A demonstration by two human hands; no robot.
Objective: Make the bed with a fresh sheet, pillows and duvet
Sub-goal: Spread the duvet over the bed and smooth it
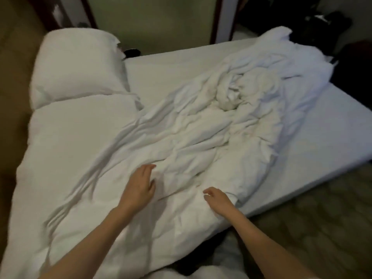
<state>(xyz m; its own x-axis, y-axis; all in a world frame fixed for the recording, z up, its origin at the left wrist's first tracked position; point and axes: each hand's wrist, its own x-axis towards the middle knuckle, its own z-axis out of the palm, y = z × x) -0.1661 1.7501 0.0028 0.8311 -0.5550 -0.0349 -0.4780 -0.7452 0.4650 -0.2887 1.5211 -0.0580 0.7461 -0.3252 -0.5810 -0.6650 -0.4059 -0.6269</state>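
Observation:
A white duvet (191,125) lies rumpled across the bed, bunched into a heap toward the far right corner and flatter at the near left. The white fitted sheet (314,125) shows bare on the mattress at the right and at the far side. One white pillow (76,65) sits at the far left corner. My left hand (140,188) hovers over or rests on the duvet near the front edge, fingers straight and spread. My right hand (218,198) is just beside it over the duvet's near edge, fingers loosely curled and holding nothing.
A patterned dark carpet (322,228) runs along the bed's right side. Dark bags or clothes (326,27) lie beyond the far right corner. A green wall panel (153,23) with dark wood frames stands behind the bed. Brown floor borders the left side.

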